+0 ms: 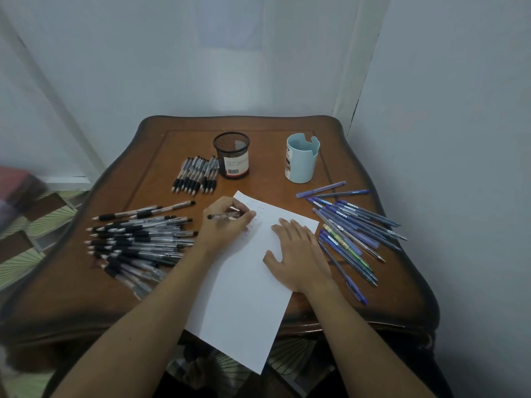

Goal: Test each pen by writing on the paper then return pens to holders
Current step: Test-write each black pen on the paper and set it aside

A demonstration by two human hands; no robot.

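Loose black-grip pens [140,239]: a crossed heap on the wooden table [388,282], just left of the paper.
Sorted row [195,175]: more black-grip pens laid side by side, beyond the paper's far left corner.
My left hand [227,222]: over the paper's far left corner, with my thumb and fingers pinching one black-grip pen.
Pen in hand [225,216]: its long axis runs nearly level and its butt end sticks out left past the paper's edge. The tip is hidden under my fingers, so I cannot tell if it touches.
Mesh holder [231,155]: upright, straight beyond the paper's far corner. It is nearer my left hand than my right, and I judge this pen goes there.
Paper [247,282]: faint test marks at the far end; the near end overhangs the table.
My right hand [298,254]: flat with fingers spread, pressing the paper down by its right edge.
Blue cup holder [301,158]: upright, beyond the paper's far right side.
Blue pens [350,228]: fanned out just right of the paper.
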